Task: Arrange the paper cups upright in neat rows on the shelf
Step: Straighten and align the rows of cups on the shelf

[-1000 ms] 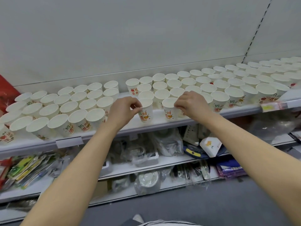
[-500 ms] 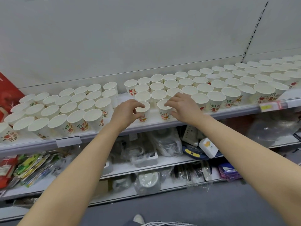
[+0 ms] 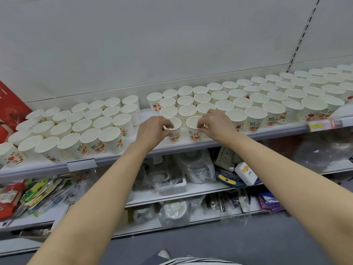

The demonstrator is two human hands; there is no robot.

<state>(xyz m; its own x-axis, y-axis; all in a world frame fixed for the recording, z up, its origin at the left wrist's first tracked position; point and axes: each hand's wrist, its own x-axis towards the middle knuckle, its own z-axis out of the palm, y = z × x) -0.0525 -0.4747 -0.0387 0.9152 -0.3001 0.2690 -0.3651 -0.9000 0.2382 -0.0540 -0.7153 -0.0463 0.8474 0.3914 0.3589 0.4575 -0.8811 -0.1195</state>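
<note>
Several white paper cups with red and green print stand upright in rows along the white shelf (image 3: 210, 143). My left hand (image 3: 152, 129) pinches the rim of one front-row cup (image 3: 175, 133). Just to its right, my right hand (image 3: 215, 123) pinches the rim of the neighbouring front-row cup (image 3: 193, 131). Both cups stand upright near the shelf's front edge. A block of cups (image 3: 76, 125) fills the left part of the shelf, and a larger block (image 3: 267, 100) runs off to the right.
A narrow bare gap (image 3: 143, 115) on the shelf separates the left block from the middle cups. A red box (image 3: 9, 111) stands at the far left. Lower shelves (image 3: 191, 190) hold bagged goods, packets and small boxes. Grey floor lies below.
Both hands and the two front cups have shifted slightly left along the shelf's front edge. The grips on the rims stay the same.
</note>
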